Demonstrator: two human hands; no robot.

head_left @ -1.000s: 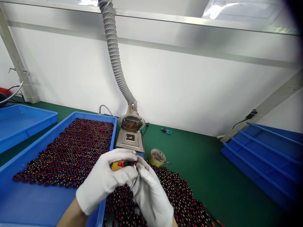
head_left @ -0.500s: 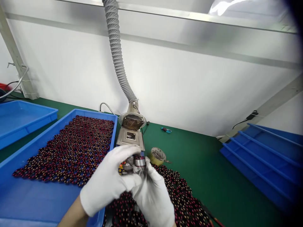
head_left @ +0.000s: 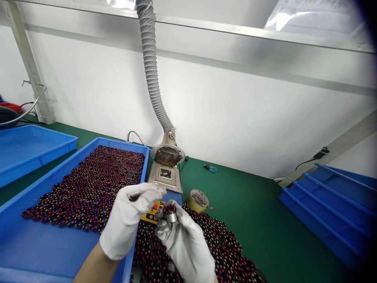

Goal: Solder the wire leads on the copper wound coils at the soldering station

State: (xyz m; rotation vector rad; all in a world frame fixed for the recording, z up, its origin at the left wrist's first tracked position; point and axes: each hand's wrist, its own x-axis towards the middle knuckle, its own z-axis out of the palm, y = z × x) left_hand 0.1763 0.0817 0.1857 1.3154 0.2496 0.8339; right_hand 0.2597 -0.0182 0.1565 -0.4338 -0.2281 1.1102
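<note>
My right hand (head_left: 187, 239), in a white glove with grey-stained fingers, holds a small round part (head_left: 170, 213) with a silver metal band and a dark red and black top. Just left of it, my left hand (head_left: 129, 216), also gloved, has its fingers pinched together; whether anything is between them is too small to make out. Behind the hands stands a solder pot (head_left: 172, 179) with a yellow front panel (head_left: 150, 216) and a red display. Many black and red ring parts (head_left: 220, 236) lie under and right of my right hand.
A blue tray (head_left: 38, 247) at the left holds rows of similar parts. Another blue tray (head_left: 35, 145) lies farther left. A yellow cup (head_left: 193, 202) with a thin tool, small cutters (head_left: 209, 168), stacked blue trays (head_left: 330, 204) and a grey duct (head_left: 151, 67) are also in view.
My left hand has come away from the round part, up and to the left, with its fingers drawn together. The part stays in my right hand, slightly lower. The camera view has shifted slightly.
</note>
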